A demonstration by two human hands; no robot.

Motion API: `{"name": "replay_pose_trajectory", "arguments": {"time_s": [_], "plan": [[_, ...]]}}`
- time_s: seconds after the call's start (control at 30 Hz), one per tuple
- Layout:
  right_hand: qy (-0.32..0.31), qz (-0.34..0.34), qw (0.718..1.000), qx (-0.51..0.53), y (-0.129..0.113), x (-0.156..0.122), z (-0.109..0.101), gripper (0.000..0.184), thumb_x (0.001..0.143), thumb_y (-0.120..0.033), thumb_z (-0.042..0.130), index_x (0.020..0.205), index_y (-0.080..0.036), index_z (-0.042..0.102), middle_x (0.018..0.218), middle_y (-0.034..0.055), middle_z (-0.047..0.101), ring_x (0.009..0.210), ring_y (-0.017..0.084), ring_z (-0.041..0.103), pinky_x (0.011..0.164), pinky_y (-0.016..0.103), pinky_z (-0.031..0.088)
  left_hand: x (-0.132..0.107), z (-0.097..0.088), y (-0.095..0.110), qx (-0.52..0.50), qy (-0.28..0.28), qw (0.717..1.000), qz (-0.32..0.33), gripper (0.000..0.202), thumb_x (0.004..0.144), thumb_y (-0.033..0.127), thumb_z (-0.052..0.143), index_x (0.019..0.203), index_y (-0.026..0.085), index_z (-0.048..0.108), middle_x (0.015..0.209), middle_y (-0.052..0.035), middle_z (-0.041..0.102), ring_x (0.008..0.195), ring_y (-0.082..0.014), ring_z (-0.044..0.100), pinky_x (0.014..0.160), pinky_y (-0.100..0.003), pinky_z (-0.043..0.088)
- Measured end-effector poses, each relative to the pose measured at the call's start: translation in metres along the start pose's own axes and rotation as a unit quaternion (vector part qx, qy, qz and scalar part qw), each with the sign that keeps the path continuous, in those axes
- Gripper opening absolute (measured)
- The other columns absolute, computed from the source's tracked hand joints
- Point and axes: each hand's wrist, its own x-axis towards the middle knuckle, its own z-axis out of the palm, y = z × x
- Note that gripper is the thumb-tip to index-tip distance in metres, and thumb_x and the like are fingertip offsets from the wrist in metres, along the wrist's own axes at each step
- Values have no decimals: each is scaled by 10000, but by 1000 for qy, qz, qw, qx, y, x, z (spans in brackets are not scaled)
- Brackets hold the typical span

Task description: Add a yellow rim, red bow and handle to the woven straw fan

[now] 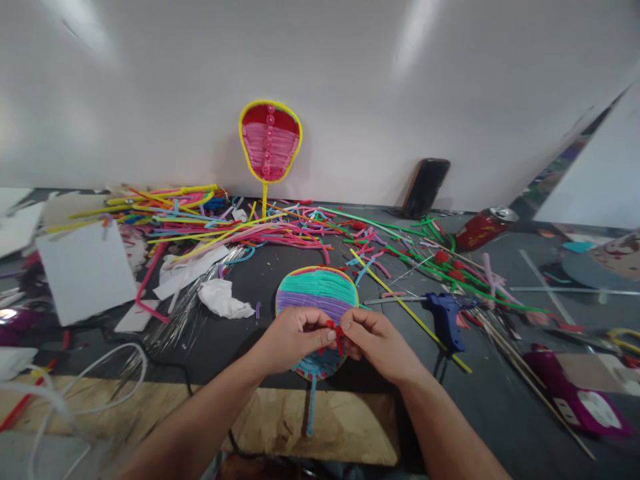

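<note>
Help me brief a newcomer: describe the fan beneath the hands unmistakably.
Below the pale wall stands a dark table. At its near edge, partly behind the left hand and right hand, is the striped fan. Unlike the pink fan upright by the wall, it has green, purple and blue bands.

Remote feed gives me a pale glossy wall (350, 80) behind, glare streaks (416, 30) up top, dark grey table (263, 267), wood board (270, 427) nearest me, white panel (595, 167) far right.
</note>
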Motion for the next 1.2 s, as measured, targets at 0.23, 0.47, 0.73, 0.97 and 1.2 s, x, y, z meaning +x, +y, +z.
{"name": "replay_pose_trajectory", "arguments": {"time_s": [0.23, 0.47, 0.73, 0.97, 1.2], "plan": [[7, -26, 999, -43, -9, -4, -3, 386, 802, -531, 610, 679, -169, 553, 577, -38, 513, 501, 75, 386, 493, 223, 313, 3, 1, -2, -73, 10, 997, -38, 205, 715, 330, 695, 691, 130, 651, 654, -14, 668, 575, -93, 534, 574, -199, 402], [7, -22, 999, -25, -12, -3, 1, 399, 791, -544, 604, 656, -180, 515, 536, -57, 458, 475, 74, 351, 487, 227, 300, 4, 2, -3, -100, -6, 995, -25, 232, 725, 344, 699, 690, 118, 660, 670, -24, 669, 583, -88, 529, 582, -202, 393], [29, -75, 995, -65, -8, -3, -3, 375, 852, -520, 556, 738, -164, 583, 597, -31, 491, 543, 92, 396, 510, 224, 329, 5, 3, -3, -93, 3, 995, -44, 170, 691, 294, 665, 643, 140, 612, 610, -2, 650, 518, -80, 483, 526, -196, 359], [83, -116, 981, -129, -9, -5, -6, 368, 880, -463, 518, 658, -171, 543, 592, -37, 397, 560, 96, 327, 502, 226, 288, 4, 10, -4, 243, 133, 958, 79, 151, 777, 195, 526, 696, 177, 653, 662, 8, 657, 623, -128, 557, 600, -215, 388], [71, -78, 984, -146, -15, -5, 0, 239, 799, -325, 572, 619, -176, 522, 578, -43, 433, 551, 92, 374, 524, 218, 334, 5, 8, -19, 421, 167, 858, 243, 235, 896, 221, 439, 806, 176, 652, 756, -67, 666, 757, -188, 596, 722, -276, 414]]}}
